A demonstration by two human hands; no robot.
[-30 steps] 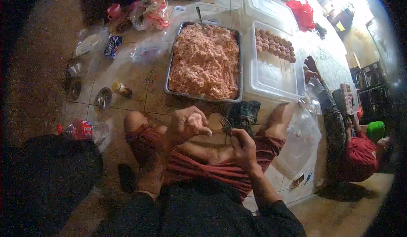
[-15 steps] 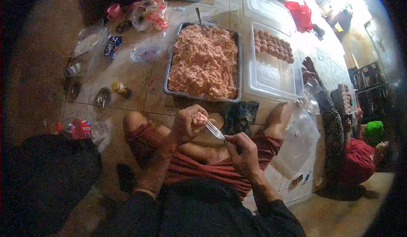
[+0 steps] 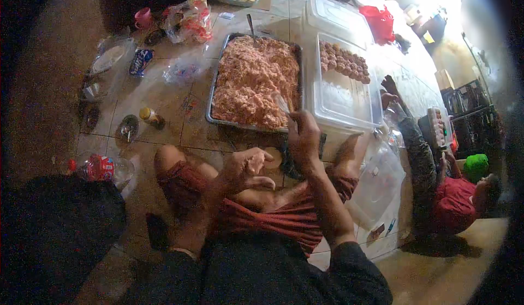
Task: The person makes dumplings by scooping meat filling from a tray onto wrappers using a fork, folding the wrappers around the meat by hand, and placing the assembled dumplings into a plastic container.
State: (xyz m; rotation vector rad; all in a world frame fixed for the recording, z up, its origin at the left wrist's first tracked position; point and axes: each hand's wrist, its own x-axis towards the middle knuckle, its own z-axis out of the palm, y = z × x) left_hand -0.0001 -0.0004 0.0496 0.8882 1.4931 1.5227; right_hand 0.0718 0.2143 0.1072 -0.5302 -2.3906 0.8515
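My left hand (image 3: 240, 169) is cupped over my lap, with thumb and forefinger apart. A small lump of pinkish minced meat (image 3: 254, 164) rests in it, partly hidden by the fingers. My right hand (image 3: 304, 135) is closed around a fork (image 3: 282, 104), whose tines touch the meat mixture near the tray's front right. A large metal tray (image 3: 209, 105) in front of my crossed legs is heaped with this pink meat mixture (image 3: 251, 81). A spoon (image 3: 251, 26) stands upright in the mixture at the far side.
Right of the tray, a clear plastic container (image 3: 344, 120) holds rows of meatballs (image 3: 344, 62). Leftward lie a small yellow-capped jar (image 3: 148, 115), a plastic bottle (image 3: 103, 168) and plastic bags (image 3: 188, 21). A person in a red shirt (image 3: 456, 204) sits at far right.
My right hand and the fork have moved up and forward from beside my left hand to the meat in the tray. My left hand has loosened its fingers, and its lump looks smaller.
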